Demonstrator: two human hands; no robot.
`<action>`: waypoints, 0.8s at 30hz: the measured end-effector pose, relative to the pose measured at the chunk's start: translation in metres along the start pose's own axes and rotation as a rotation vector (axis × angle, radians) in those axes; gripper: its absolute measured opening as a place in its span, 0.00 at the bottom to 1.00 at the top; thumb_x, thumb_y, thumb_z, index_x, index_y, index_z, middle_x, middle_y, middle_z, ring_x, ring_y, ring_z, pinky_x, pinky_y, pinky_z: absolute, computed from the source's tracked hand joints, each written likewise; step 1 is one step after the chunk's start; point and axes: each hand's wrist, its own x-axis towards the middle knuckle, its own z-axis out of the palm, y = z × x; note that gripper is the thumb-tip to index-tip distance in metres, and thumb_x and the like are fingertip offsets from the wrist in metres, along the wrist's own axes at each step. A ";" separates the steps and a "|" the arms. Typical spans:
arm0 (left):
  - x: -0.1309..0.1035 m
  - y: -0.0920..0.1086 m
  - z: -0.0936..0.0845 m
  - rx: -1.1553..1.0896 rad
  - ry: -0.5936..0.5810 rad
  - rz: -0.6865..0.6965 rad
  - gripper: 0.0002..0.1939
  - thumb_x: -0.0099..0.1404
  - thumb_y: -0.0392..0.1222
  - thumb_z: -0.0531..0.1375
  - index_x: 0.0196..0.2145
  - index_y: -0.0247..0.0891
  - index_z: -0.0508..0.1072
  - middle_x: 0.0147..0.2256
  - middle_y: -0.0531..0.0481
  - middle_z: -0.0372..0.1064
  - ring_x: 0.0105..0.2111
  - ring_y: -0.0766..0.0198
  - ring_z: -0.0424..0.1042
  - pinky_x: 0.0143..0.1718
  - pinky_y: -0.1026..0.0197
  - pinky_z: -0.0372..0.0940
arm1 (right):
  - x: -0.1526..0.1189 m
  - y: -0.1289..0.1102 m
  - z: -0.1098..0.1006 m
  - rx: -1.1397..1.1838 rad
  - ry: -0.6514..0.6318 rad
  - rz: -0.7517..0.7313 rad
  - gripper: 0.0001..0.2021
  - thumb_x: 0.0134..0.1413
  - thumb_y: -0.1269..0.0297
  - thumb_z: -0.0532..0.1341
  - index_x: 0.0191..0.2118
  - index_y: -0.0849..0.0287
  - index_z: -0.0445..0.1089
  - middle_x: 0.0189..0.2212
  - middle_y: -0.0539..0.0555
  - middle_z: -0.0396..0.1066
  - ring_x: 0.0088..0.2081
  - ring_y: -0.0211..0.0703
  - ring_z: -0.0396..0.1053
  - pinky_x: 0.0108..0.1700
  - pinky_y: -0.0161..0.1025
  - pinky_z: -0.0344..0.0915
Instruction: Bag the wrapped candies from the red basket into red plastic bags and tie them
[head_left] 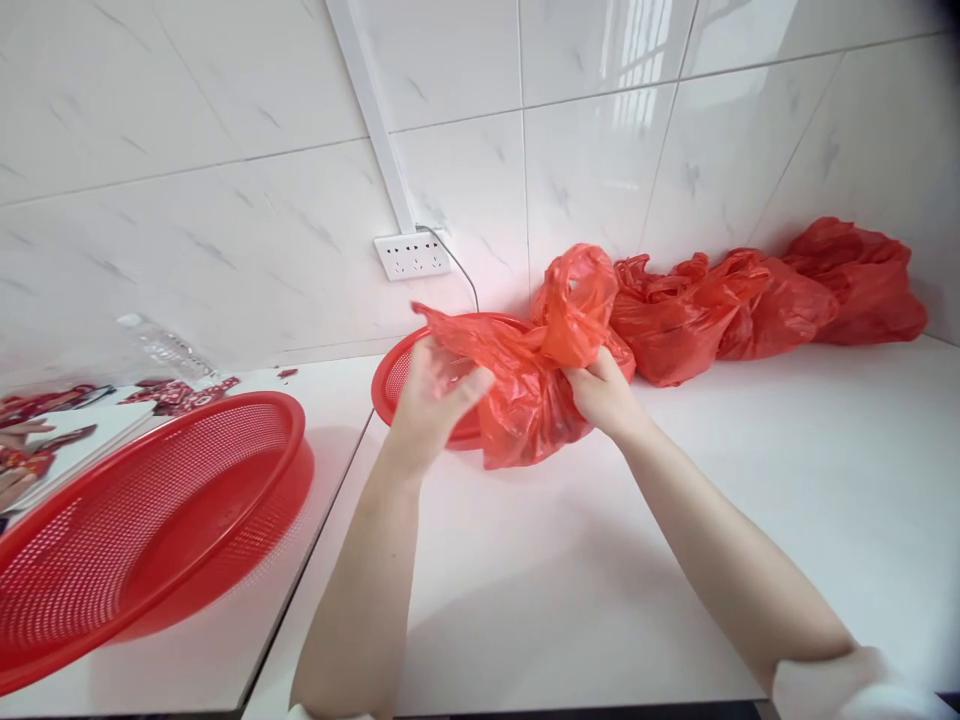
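A red plastic bag (525, 395), crumpled and partly see-through, is held up over the white table, with something dark inside that I cannot make out. My right hand (604, 395) grips its gathered side, fingers closed in the plastic. At the bag's other side is my left hand (435, 400), slightly blurred, its thumb apart from the curved fingers. A loose corner of the bag lies against those fingers. Behind the bag and my left hand stands a small red plastic basket (391, 385), partly hidden.
Several filled red bags (671, 325) line the tiled wall at right. A large red mesh basket (202, 530) stands at left. Beyond it are a clear bottle (169, 350), red patterned pieces (184, 396) and another person's hand (13, 485). A power socket (412, 256) is on the wall.
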 end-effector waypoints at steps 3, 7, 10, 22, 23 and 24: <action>-0.006 -0.006 0.015 0.153 -0.131 -0.118 0.35 0.52 0.44 0.70 0.55 0.46 0.64 0.57 0.46 0.64 0.57 0.52 0.64 0.54 0.52 0.63 | 0.001 0.000 -0.003 -0.023 0.158 0.033 0.11 0.58 0.61 0.53 0.31 0.57 0.70 0.35 0.53 0.74 0.45 0.50 0.69 0.48 0.44 0.66; -0.009 -0.019 0.034 0.113 -0.115 -0.202 0.18 0.59 0.51 0.64 0.44 0.40 0.74 0.44 0.44 0.74 0.47 0.51 0.72 0.48 0.51 0.67 | -0.001 -0.001 -0.003 0.023 0.192 0.109 0.10 0.57 0.60 0.54 0.30 0.56 0.70 0.34 0.53 0.74 0.49 0.51 0.67 0.50 0.45 0.66; -0.004 -0.028 0.036 0.003 0.082 -0.167 0.17 0.63 0.54 0.60 0.41 0.39 0.74 0.41 0.45 0.75 0.44 0.53 0.74 0.45 0.53 0.68 | -0.004 -0.009 -0.005 0.129 -0.012 0.124 0.09 0.57 0.59 0.56 0.39 0.56 0.71 0.41 0.53 0.74 0.50 0.50 0.68 0.51 0.45 0.67; -0.001 -0.021 0.029 -0.242 0.028 -0.259 0.15 0.60 0.50 0.63 0.40 0.39 0.77 0.41 0.46 0.76 0.44 0.52 0.75 0.44 0.53 0.69 | -0.010 -0.027 -0.009 0.126 -0.516 0.125 0.13 0.54 0.53 0.63 0.41 0.55 0.71 0.36 0.51 0.74 0.44 0.49 0.71 0.46 0.46 0.70; -0.001 -0.022 0.029 -0.253 0.030 -0.257 0.14 0.60 0.50 0.63 0.40 0.39 0.77 0.41 0.46 0.76 0.45 0.52 0.74 0.44 0.54 0.69 | -0.010 -0.027 -0.010 0.127 -0.508 0.143 0.12 0.55 0.53 0.63 0.40 0.55 0.71 0.34 0.51 0.73 0.43 0.48 0.72 0.45 0.45 0.69; 0.000 -0.022 0.029 -0.258 0.033 -0.236 0.14 0.61 0.50 0.62 0.40 0.39 0.77 0.41 0.46 0.76 0.45 0.52 0.74 0.45 0.54 0.68 | -0.009 -0.027 -0.010 0.136 -0.474 0.151 0.12 0.55 0.52 0.62 0.38 0.55 0.72 0.32 0.50 0.73 0.41 0.47 0.72 0.43 0.44 0.69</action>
